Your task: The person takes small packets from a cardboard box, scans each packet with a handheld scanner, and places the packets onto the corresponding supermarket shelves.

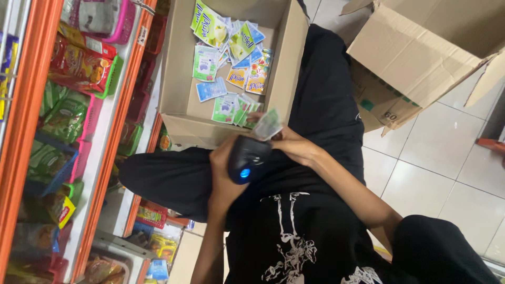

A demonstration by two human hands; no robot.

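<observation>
- Black and rounded, with a blue light glowing on it, a handheld scanner (247, 159) sits in one hand (223, 168), the fingers wrapped round its body. Judging by the arm rising from the lower left of the view, this looks like the left hand.
- A small green-and-white sachet (267, 124) is pinched by the fingers of the right hand (292, 147), just above the scanner and almost touching its upper end.
- The sachet's long axis tilts up and to the right, its face turned toward the scanner; the two hands are close together over the person's lap.
- The right forearm runs down to the lower right, bent at the elbow.
- An open cardboard box (176, 68) lies just beyond the hands, with loose sachets (231, 63) on its bottom.
- Shelves (113, 121) of packaged goods stand along the left, and a second cardboard box (415, 58) lies at upper right.
</observation>
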